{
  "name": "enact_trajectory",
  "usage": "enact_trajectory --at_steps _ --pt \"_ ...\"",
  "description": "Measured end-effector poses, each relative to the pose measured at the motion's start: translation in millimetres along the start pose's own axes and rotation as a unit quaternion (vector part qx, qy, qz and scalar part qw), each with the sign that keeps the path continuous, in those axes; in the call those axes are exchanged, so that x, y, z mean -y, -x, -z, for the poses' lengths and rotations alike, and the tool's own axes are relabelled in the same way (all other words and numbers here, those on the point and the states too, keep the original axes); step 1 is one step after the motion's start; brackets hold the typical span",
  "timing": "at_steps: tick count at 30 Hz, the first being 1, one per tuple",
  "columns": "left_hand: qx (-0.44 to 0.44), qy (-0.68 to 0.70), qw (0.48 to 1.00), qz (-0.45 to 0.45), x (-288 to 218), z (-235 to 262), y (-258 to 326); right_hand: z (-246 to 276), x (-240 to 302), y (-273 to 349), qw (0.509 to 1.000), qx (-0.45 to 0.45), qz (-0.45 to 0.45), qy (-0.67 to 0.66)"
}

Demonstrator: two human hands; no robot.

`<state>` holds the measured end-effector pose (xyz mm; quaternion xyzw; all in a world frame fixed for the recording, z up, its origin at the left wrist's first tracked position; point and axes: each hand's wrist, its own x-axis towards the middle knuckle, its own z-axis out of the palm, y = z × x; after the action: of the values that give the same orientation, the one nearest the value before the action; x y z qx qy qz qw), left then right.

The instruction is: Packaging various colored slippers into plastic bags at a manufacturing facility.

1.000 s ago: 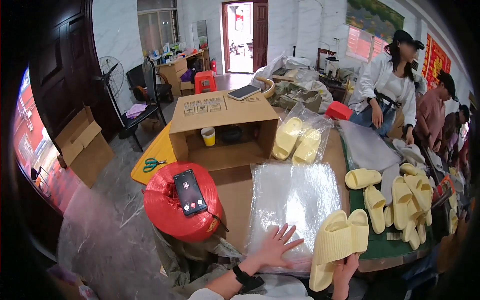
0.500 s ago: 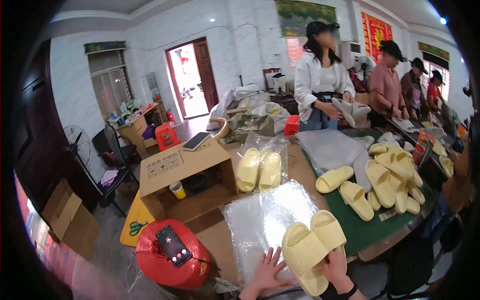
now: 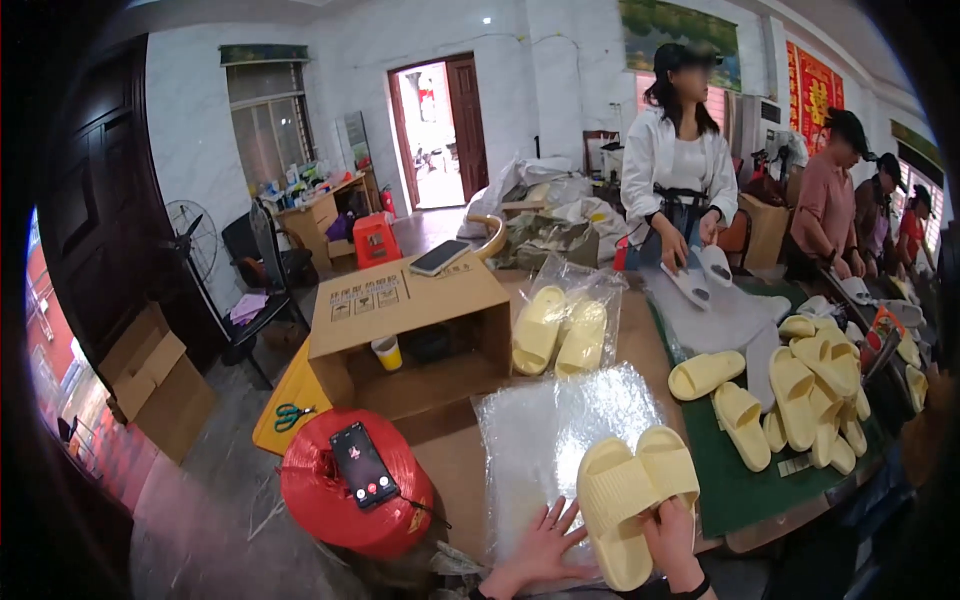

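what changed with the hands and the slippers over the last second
The view tipped up. The right hand brought the pair of yellow slippers in over the clear plastic bags. The left hand stayed flat on the bags; the phone still lies on the red spool.

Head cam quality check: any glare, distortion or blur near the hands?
Head view: strong fisheye, with a dark vignette at the rim and the doorway and wall edges bowed. Glare speckles the clear bag under the left hand. The right hand and its yellow slippers are fairly sharp and evenly lit. The doorway is blown out, and the far faces are blurred.
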<state>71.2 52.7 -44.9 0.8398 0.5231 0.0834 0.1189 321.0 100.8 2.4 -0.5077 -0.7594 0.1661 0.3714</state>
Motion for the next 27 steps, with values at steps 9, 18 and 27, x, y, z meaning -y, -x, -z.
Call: enact_trajectory --at_steps 9,18,27 --pt "-0.086 0.068 0.993 -0.034 6 7 -9 -32 -25 2 0.995 0.033 -0.064 0.076" --pt "-0.083 0.057 0.995 -0.025 3 -2 0 -38 -27 8 0.998 0.013 -0.039 0.043" --pt "-0.077 0.060 0.995 -0.027 1 2 -1 -37 -30 10 0.998 -0.005 -0.031 0.057"
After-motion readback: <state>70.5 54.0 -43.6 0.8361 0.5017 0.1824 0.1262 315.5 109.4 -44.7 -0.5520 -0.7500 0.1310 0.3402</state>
